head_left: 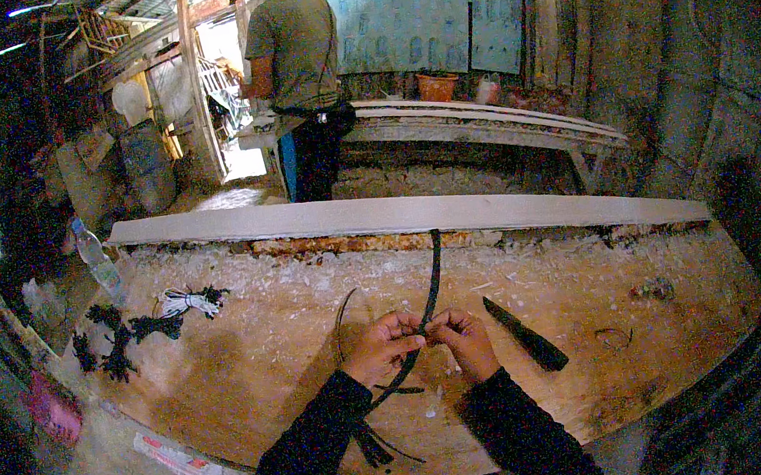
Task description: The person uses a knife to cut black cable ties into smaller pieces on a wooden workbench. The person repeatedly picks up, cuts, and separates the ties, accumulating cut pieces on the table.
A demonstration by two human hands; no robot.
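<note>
A long, dark, flexible strip runs from the table's far ledge toward my body, passing between my two hands. My left hand is closed, with thumb and fingers pinching the strip near its middle. Close beside it, my right hand is also closed, its fingertips pressed together at the strip. What exactly the right fingertips grip is too small to make out. Right of that hand lies a dark, tapered, knife-like tool, its narrow end pointing away. Several loose dark strips lie beneath and beside my left forearm.
The wooden table is littered with pale scraps. Black bundles, a white cord bundle and a plastic bottle are at left. A pale board lines the far edge. Beyond it, a person stands near a bench.
</note>
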